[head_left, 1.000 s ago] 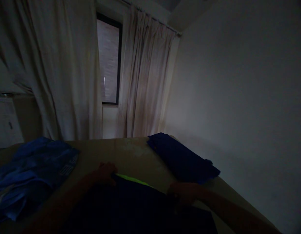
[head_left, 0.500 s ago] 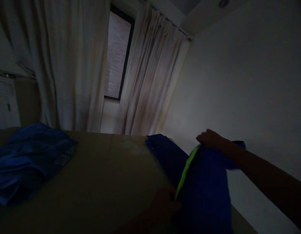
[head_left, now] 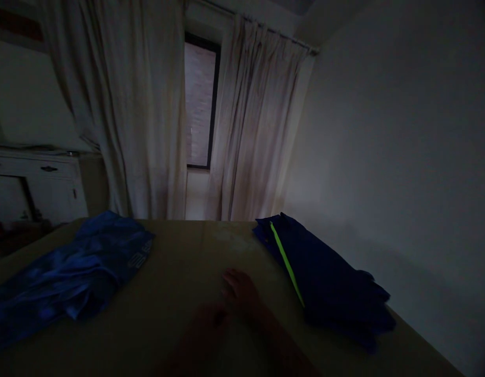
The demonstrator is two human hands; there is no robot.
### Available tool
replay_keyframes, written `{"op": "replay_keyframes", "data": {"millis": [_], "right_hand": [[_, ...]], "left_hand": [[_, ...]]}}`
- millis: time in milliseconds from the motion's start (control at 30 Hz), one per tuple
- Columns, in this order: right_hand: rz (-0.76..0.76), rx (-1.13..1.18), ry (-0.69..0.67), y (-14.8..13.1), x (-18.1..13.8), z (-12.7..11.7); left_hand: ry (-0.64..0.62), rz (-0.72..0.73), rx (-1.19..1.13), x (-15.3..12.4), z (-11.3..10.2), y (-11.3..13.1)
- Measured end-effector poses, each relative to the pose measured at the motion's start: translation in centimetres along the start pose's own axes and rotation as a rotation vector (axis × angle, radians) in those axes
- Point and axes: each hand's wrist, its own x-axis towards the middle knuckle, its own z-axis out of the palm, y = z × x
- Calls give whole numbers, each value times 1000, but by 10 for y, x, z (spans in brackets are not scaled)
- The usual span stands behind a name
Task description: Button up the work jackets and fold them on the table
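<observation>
My right hand (head_left: 241,291) is over the middle of the tan surface (head_left: 179,262), its fingers stretched to the left and nothing visible in them. Close beside it, lower and to the left, is my left hand (head_left: 211,319); it is dark and smeared, so its fingers cannot be made out. To the right of both hands lies a folded dark blue garment (head_left: 324,267) with a bright green strip (head_left: 286,262) along its left side. Neither hand touches it. A crumpled blue patterned garment (head_left: 85,262) with white lettering lies on the left.
Behind the surface hang long pale curtains (head_left: 148,115) around a narrow window (head_left: 201,104). A white cabinet (head_left: 56,183) stands at the far left. A plain wall (head_left: 383,157) runs along the right edge of the surface. The room is dim.
Both hands have let go of the dark blue garment and come together to its left. The garment, raised and held before, now lies folded on the surface. The view has turned slightly left.
</observation>
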Motion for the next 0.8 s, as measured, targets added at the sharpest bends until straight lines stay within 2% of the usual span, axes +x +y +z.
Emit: {"op": "replay_keyframes", "data": {"millis": [67,167,200,233,300,367,433,533,600,633,667,733,767,800], "right_hand": [[-11,36,6,7,0,-1],[-12,31,-11,10,2,-5],[-7,28,-9,10,2,-5],[-4,26,-4,8,2,-5],[-3,24,12,7,2,-3],[-10,25,26,7,2,-2],[-12,23,20,8,3,0],[-7,31,14,12,6,3],[5,71,31,15,9,4],[21,113,47,16,11,4],[46,166,67,17,13,3],[115,284,94,21,15,-1],[146,329,100,22,16,-5],[166,353,90,23,16,-10]], "left_hand": [[218,-32,224,4,-62,-28],[620,-258,544,5,-145,-71],[655,-361,594,2,-167,-84],[603,-453,596,-3,-185,-96],[493,-541,534,-13,-210,-113],[455,-529,458,-19,-224,-116],[492,-481,413,-19,-229,-102],[513,-370,388,-17,-213,-57],[454,-265,354,-25,-181,-21],[374,-178,316,-33,-158,-5],[207,-31,233,-43,-133,8],[-236,328,114,-65,-76,24],[-366,451,115,-76,-47,26],[-445,520,150,-85,-21,25]]}}
